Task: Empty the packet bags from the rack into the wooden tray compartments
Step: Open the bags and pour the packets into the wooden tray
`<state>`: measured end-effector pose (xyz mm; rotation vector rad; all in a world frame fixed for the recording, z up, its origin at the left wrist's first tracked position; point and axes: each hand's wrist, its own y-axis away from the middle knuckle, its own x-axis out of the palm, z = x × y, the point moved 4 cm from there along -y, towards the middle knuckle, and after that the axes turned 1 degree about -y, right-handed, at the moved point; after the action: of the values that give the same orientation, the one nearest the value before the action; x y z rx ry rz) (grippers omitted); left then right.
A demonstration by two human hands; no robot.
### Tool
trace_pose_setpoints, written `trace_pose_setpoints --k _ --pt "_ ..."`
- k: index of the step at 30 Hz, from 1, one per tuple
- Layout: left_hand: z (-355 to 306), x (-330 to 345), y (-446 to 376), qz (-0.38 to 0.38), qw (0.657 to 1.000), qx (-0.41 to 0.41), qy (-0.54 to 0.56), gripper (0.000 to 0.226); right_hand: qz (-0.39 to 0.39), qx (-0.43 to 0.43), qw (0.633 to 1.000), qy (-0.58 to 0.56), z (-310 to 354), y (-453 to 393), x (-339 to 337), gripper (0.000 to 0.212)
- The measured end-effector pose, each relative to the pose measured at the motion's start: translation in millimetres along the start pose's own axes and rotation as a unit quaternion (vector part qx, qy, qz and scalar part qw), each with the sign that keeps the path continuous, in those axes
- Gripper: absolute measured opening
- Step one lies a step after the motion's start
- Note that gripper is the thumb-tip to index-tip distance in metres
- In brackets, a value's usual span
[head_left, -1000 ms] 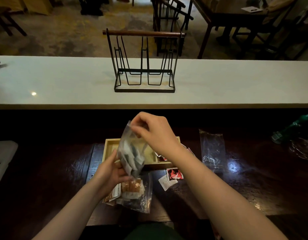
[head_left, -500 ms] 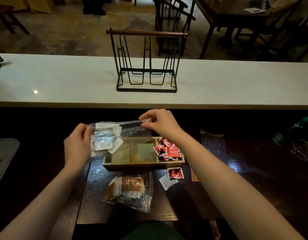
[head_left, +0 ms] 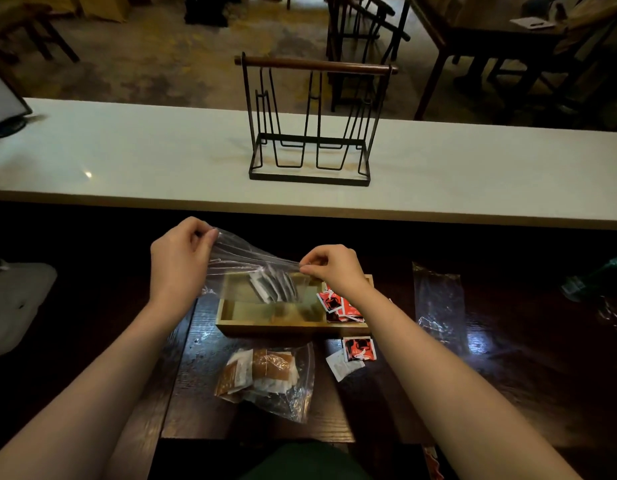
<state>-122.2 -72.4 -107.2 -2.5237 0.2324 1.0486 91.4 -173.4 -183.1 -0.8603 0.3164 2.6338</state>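
Both hands pinched the clear bag (head_left: 244, 261) shut-fingered: left hand (head_left: 180, 261) held its raised closed end, right hand (head_left: 335, 270) its lower mouth. Bag sloped down rightward over the wooden tray (head_left: 293, 327) near the bench's front edge; white packets (head_left: 274, 287) were sliding into the left compartment.

One head-worn view looks forward and down (close) over the wooden tray (head_left: 293, 329).
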Motion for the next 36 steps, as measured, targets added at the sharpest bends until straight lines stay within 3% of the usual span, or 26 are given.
trace_pose_setpoints --k 25,36 --pt "-40 3 -17 0.001 0.998 0.058 0.026 0.009 -0.023 0.013 0.998 -0.061 -16 6 -11 0.003" --pt "-10 15 3 0.012 0.999 0.032 0.023 0.008 -0.137 0.002 0.989 -0.046 -31 26 -49 0.009"
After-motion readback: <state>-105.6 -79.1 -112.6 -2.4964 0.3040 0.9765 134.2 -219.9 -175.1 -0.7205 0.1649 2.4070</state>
